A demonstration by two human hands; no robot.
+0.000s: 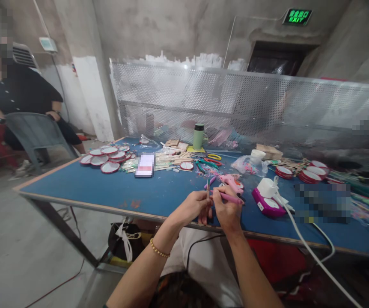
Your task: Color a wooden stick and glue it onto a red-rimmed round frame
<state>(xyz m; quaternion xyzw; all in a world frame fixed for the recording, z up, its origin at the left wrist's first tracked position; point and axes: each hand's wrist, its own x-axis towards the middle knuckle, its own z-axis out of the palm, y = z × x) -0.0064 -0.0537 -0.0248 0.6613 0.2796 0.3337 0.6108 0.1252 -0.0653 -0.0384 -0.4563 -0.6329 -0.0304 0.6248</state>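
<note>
My left hand (200,205) is closed on a thin light stick (208,188) that stands nearly upright between thumb and fingers. In my right hand (227,211) is a pink pen-shaped tool (231,197), its tip end close to the stick. Whether the tip touches the stick I cannot tell. Just beyond my right hand lies a pink glue gun (231,182). A small purple object (209,182) rests behind the stick. Both hands are over the front edge of the blue table (107,194).
White discs with red rims (109,158) are piled at left, more (314,173) at right. Several sticks (168,161), a phone (145,164), pliers (203,164) and a green bottle (198,137) lie or stand behind. A purple power strip (269,205) trails a white cable (300,239). A person (20,94) is at far left.
</note>
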